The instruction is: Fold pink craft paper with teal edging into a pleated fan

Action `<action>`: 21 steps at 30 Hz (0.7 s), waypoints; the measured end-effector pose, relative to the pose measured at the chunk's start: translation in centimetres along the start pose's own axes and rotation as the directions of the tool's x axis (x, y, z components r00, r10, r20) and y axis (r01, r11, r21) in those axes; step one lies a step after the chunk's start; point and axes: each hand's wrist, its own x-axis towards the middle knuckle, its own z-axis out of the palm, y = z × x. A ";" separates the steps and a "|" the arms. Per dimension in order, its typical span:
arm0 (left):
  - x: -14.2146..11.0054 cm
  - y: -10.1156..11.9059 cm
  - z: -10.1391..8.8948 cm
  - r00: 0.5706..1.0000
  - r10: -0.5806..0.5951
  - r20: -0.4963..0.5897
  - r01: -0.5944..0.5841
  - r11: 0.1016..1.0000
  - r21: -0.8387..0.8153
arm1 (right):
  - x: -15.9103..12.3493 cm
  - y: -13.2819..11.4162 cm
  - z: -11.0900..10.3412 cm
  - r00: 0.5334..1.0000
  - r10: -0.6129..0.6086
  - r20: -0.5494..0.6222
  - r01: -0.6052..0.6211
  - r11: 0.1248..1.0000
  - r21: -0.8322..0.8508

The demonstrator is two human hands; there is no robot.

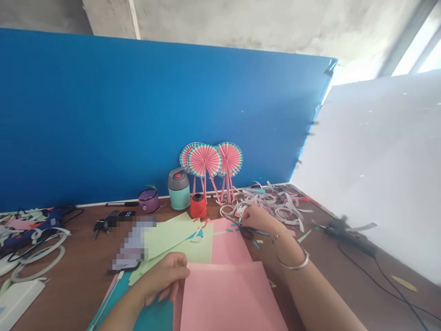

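1. Two bare hands are at work over a brown wooden tabletop (70, 271), and both are closed on something!
2. Left hand (160, 278): the fingers curl firmly over the left edge of a large pink paper sheet (229, 299), which lies right under the grip. A teal paper sheet (151, 315) sits just below that hand.
3. Right hand (257, 219): it's clenched around black-handled scissors (245, 232), with the blades reaching out left of the fingers. They're right over a second pink paper sheet (227, 243).
4. On that right wrist, a silver bangle (292, 260) sits nearer the forearm, with a thin gold bracelet (279, 236) just above it.
5. Just past the scissors, a tangled heap of paper strips (272, 202) spreads out, and small teal paper snips (255, 244) lie right beside the grip.
6. Left of the scissors, overlapping pale green paper sheets (172, 239) fan out between the hands. Beyond them is a pixelated object (132, 243), too blurred to tell.
7. Far beyond the hands, three pink-and-teal paper fans (210, 161) lean against a blue board (138, 115), next to a mint-green flask (179, 189) and a red spool (199, 206).
8. Off to the right of the right hand, a blurry black glue gun (349, 236) trails its cord!
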 end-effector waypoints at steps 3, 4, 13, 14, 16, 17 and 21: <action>0.1 -0.2 -0.1 0.999 0.012 -0.042 -0.011 0.999 0.034 | 0.1 -0.4 0.6 0.999 0.033 0.004 -0.033 0.996 -0.086; 0.2 -0.3 -0.2 0.999 0.016 -0.052 -0.014 0.999 0.046 | 0.2 -0.4 0.8 0.999 0.042 0.006 -0.041 0.993 -0.107; 0.4 -0.8 -0.8 0.993 0.030 -0.114 -0.006 0.978 0.209 | -0.2 -1.0 -0.2 0.998 0.052 -0.044 -0.057 0.992 -0.113; 0.3 -0.7 -0.8 0.992 0.039 -0.122 -0.010 0.974 0.225 | -0.3 -1.2 -0.5 0.997 0.047 -0.064 -0.053 0.994 -0.093; 0.1 -0.7 -0.8 0.989 0.050 -0.139 -0.015 0.969 0.247 | -0.7 -1.7 -1.1 0.995 0.020 -0.094 -0.023 0.999 -0.039; 0.0 -0.7 -0.9 0.987 0.053 -0.151 -0.013 0.966 0.257 | -0.9 -2.1 -1.2 0.995 -0.006 -0.102 0.007 1.000 0.012; 0.1 -0.6 -1.0 0.961 0.137 -0.241 -0.062 0.954 0.294 | -1.6 -4.5 -0.3 0.980 -0.183 -0.073 0.195 0.856 0.478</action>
